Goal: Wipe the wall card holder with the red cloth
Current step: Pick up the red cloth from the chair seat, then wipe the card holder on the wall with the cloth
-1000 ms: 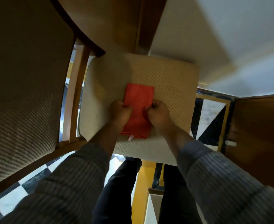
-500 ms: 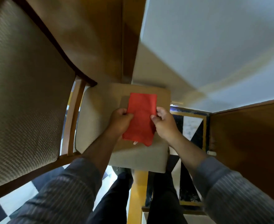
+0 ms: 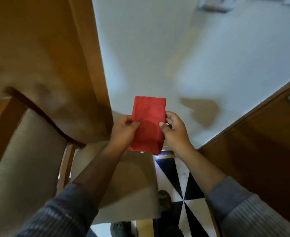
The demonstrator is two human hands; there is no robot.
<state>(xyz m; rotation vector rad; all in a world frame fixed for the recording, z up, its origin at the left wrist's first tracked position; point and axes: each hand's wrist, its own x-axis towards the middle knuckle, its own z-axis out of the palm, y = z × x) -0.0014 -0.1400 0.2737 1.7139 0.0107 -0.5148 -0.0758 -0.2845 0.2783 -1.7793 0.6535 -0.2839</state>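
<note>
A folded red cloth (image 3: pixel 147 124) hangs in the air in front of a white wall, held by both hands. My left hand (image 3: pixel 123 131) pinches its left edge and my right hand (image 3: pixel 175 130) pinches its right edge. High on the wall at the top right sits a blurred grey fixture (image 3: pixel 214 5), possibly the card holder; it is too blurred to tell. It lies far above the cloth.
A beige upholstered chair (image 3: pixel 123 185) stands below my hands, its seat under the cloth and its backrest (image 3: pixel 19 168) at left. Wooden panelling (image 3: pixel 38 48) rises at left. A wooden door (image 3: pixel 260 151) stands at right. Black-and-white floor tiles (image 3: pixel 183 185) show below.
Both hands have lifted the red cloth off the chair seat and raised it in front of the wall. The view has tilted upward, showing more wall.
</note>
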